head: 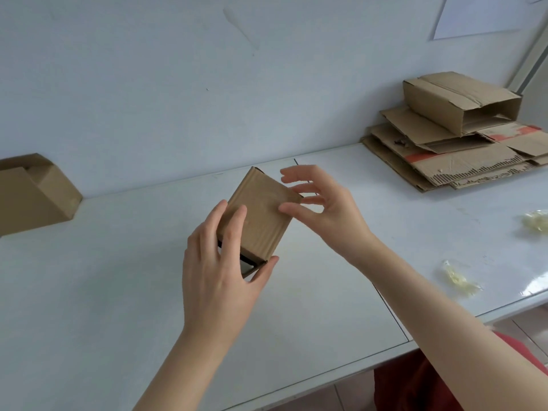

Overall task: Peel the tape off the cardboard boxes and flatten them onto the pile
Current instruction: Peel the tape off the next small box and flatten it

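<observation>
Cardboard box in left hand

Plain workroom or packing area. A white table stands against a bare pale wall. Beyond and to the right of the right hand, a pile of flattened cardboard lies below a sheet of paper on the wall. An open box sits far left of the left hand. Tiled floor shows nearer than both hands.
</observation>
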